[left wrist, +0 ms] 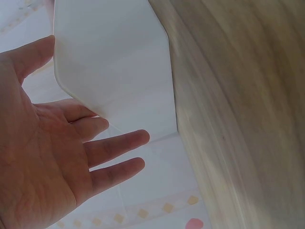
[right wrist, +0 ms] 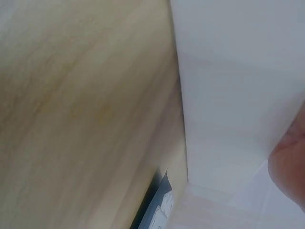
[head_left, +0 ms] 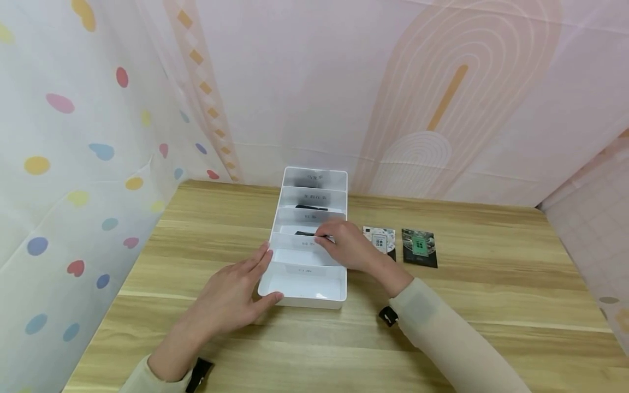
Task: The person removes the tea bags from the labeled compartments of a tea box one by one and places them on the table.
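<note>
A long white box [head_left: 308, 302] with several compartments and small printed labels lies lengthwise on the table. My left hand [head_left: 226, 300] rests against its left front corner, fingers extended along the side; the left wrist view shows these fingers spread beside the white wall [left wrist: 114, 62]. My right hand [head_left: 346, 245] reaches over the right rim, thumb and fingers pinching a thin dark packet [head_left: 304, 233] in the middle compartment. Most of that packet is hidden. Another dark packet [head_left: 312, 207] stands in the compartment behind. Only a bit of the right hand [right wrist: 290, 157] shows in the right wrist view.
To the right of the box lie two flat packets on the wooden table [head_left: 491, 305]: a white-patterned one [head_left: 379, 240], partly covered by the right forearm, and a dark one with a green label [head_left: 419, 248]. A patterned curtain [head_left: 314, 98] hangs behind.
</note>
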`<state>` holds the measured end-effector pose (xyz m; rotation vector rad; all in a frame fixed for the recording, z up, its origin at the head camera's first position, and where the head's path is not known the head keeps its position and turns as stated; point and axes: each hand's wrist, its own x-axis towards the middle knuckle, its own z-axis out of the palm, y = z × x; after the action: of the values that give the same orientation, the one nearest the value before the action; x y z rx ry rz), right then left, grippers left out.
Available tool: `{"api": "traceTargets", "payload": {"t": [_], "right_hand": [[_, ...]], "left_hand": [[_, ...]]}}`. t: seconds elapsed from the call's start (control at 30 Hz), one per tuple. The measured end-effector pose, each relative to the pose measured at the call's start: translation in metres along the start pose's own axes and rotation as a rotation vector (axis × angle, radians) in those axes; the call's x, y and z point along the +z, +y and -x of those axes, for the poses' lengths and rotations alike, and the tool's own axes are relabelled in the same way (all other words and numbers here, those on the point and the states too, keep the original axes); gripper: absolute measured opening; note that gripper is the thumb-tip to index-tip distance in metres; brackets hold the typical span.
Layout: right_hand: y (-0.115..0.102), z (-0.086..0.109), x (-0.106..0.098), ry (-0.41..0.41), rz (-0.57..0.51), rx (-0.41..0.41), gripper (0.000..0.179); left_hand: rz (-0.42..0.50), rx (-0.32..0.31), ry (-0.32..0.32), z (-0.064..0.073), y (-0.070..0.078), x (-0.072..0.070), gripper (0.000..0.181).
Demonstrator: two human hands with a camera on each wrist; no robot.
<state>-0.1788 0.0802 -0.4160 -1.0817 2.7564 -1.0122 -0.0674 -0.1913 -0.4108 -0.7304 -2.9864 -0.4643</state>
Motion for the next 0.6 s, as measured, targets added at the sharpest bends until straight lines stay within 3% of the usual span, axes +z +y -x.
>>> {"api": "traceTargets", "payload": {"t": [0.6], "right_hand": [[-0.0013, 0.0031, 0.0009, 0.040, -0.105, 0.066, 0.008]], "left_hand": [[0.006, -0.006, -0.009, 0.0001, 0.0005, 0.0005, 0.085]]}}
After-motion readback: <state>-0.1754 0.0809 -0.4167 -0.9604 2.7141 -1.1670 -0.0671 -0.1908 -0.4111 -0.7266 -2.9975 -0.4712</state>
